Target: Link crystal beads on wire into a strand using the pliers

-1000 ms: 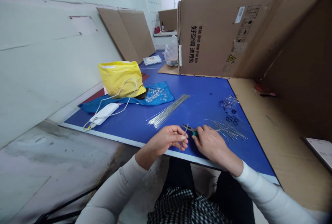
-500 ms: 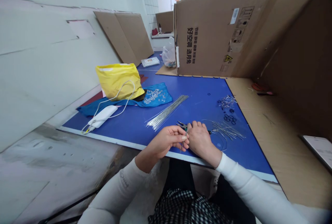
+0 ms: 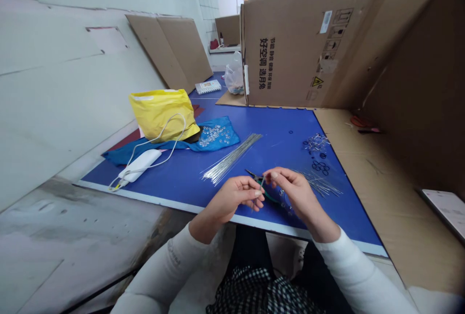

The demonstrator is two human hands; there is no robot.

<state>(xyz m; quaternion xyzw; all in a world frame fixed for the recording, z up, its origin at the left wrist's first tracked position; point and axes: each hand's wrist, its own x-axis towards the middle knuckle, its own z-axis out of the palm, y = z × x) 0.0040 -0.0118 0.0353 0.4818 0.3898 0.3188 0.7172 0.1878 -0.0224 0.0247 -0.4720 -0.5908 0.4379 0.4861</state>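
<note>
Grey strip (image 3: 262,182) tilts between curled fingers (image 3: 248,181) of the left hand (image 3: 234,197).

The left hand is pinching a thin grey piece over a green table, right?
Not quite: the table is blue, not green, as the head view shows. The left hand is pinching a thin grey piece over it.

Green-handled pliers (image 3: 269,197), blue tabletop (image 3: 278,151)
</note>
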